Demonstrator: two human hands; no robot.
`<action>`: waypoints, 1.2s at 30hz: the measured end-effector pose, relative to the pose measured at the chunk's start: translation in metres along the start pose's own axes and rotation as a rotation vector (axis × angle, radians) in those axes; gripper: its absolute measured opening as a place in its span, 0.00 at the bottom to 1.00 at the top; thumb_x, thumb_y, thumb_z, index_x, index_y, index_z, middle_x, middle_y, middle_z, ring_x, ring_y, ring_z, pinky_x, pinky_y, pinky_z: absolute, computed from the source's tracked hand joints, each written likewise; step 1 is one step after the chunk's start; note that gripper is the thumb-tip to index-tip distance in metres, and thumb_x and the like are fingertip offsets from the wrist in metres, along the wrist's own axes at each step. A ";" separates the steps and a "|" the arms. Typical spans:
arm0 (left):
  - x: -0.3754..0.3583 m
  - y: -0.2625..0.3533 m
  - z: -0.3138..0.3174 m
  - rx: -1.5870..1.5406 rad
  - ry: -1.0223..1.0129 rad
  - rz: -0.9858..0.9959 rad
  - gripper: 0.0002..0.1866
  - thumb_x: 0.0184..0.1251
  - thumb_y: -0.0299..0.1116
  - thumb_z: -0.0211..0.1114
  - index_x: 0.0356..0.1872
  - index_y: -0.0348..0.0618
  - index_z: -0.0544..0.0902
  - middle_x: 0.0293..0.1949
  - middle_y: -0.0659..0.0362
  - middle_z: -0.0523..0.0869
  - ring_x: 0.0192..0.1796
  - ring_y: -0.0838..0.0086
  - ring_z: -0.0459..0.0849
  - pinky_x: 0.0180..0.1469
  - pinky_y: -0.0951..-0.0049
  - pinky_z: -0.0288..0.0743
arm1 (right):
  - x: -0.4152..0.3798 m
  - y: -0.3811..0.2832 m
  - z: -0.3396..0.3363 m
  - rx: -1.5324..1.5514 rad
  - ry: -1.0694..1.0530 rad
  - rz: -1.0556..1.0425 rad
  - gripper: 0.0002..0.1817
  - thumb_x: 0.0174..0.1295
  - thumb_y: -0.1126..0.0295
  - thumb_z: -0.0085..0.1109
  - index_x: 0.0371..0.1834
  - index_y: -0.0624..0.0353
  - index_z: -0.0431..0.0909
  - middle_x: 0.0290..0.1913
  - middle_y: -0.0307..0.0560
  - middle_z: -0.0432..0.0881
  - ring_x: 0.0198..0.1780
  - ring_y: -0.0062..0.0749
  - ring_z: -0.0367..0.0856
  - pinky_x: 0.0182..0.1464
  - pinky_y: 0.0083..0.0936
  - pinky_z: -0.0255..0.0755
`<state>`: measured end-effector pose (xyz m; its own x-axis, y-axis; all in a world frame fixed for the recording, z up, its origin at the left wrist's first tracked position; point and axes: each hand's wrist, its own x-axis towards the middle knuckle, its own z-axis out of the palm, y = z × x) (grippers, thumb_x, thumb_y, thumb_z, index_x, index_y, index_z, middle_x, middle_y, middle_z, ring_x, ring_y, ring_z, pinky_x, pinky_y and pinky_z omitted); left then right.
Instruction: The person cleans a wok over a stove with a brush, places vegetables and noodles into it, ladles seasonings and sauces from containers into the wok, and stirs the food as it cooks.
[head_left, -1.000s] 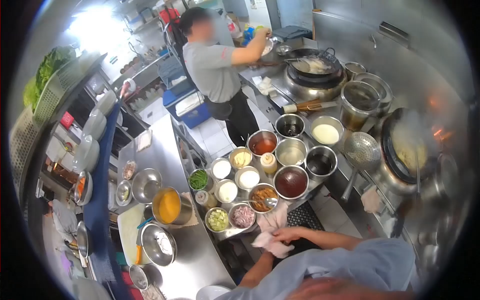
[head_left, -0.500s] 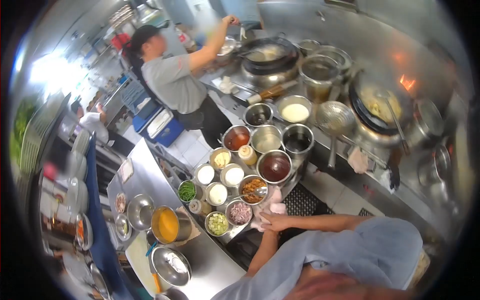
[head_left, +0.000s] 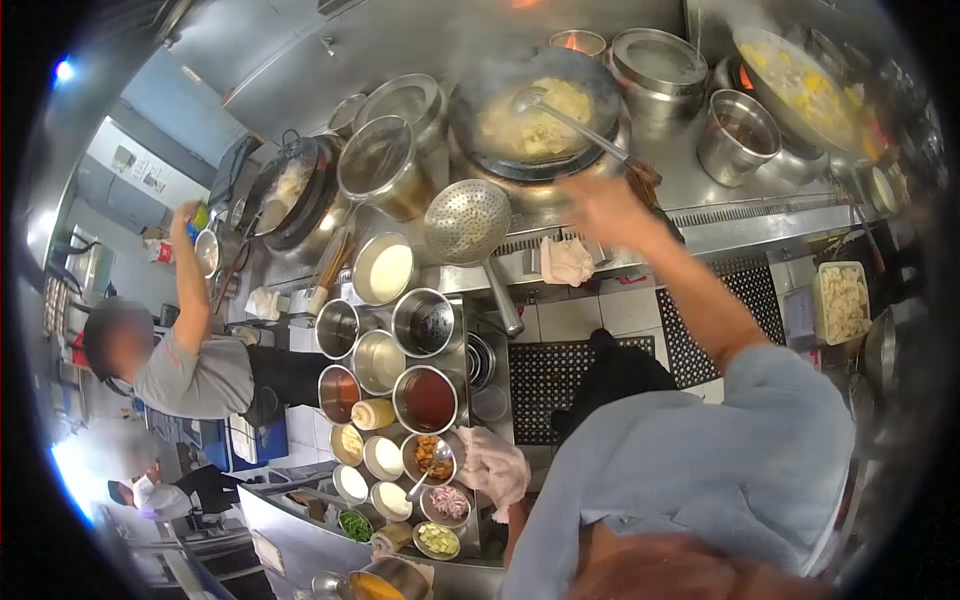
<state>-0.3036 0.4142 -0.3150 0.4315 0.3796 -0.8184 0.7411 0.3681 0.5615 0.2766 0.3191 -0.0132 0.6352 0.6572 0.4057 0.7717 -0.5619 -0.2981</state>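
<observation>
My right hand is stretched out at the front rim of a large wok, blurred, its fingers apart and nothing visible in them. Just beyond it, a ladle rests in the wok with its bowl in steaming yellowish food and its handle slanting toward me. A pale pink cloth covers most of my left hand beside the tubs. Only the wrist area shows there; the hand appears to grip the cloth, though its fingers are hidden.
Metal tubs hold dark red sauce, chopped onion and other ingredients. A perforated strainer lies left of the wok. Another pan of yellow food is at right, near flame. A co-worker stands at a left-hand wok.
The view has swung toward the stove. My right hand has left the cloth and reached up to the wok; my left stays at the cloth, which now looks more spread out.
</observation>
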 end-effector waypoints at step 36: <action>0.109 0.654 0.274 1.121 0.167 1.354 0.07 0.68 0.35 0.55 0.40 0.44 0.76 0.35 0.49 0.84 0.42 0.53 0.80 0.46 0.54 0.68 | 0.017 0.136 -0.062 0.085 -0.598 0.399 0.28 0.62 0.65 0.49 0.65 0.59 0.60 0.38 0.59 0.83 0.41 0.55 0.82 0.45 0.46 0.73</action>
<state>0.3691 0.4640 -0.0700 0.9858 -0.0021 0.1679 -0.0646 -0.9278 0.3674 0.3902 0.2226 0.0070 0.7591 0.5864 -0.2829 0.4616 -0.7911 -0.4013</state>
